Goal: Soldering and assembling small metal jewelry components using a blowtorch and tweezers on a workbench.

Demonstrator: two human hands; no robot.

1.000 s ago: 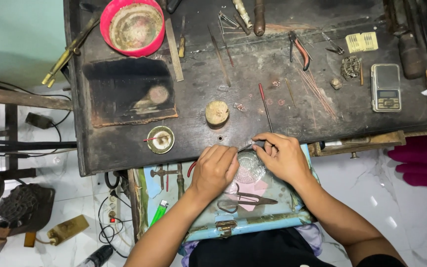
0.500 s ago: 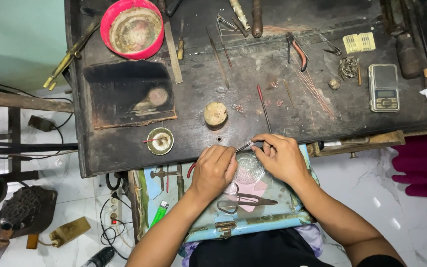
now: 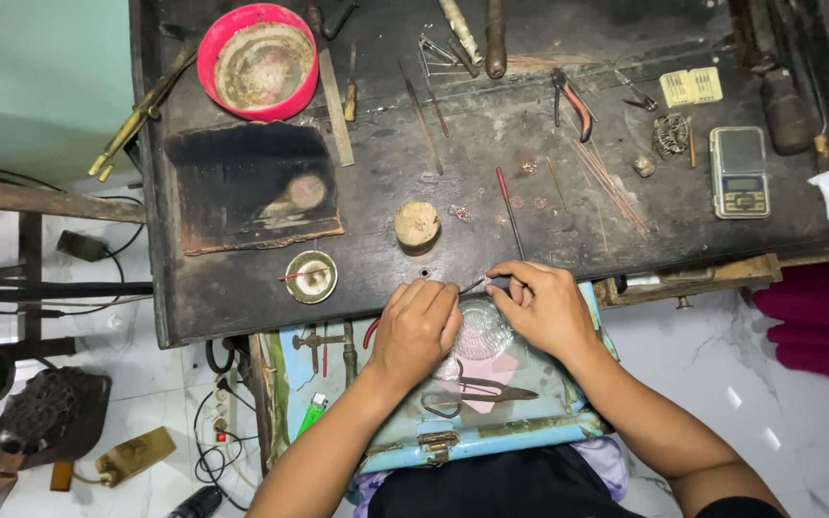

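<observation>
At lower centre, slim tweezers (image 3: 477, 284) are pinched by the right hand (image 3: 544, 309); the left hand (image 3: 419, 324) is curled, its grasp hidden; both are best braced against the table (image 3: 626, 240) edge.

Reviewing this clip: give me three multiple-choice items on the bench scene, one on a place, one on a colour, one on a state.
1. Where is the digital scale?
A. right side of the bench
B. on the floor
C. inside the bowl

2. What colour is the bowl?
A. blue
B. pink-red
C. white

3. What is the right hand doing?
A. resting open and empty
B. gripping a slim tool at the bench edge
C. lifting the scissors

Key: A, it sits near the right end; B, its rim is pink-red; B, fingers close on the tool beside the left hand.
</observation>
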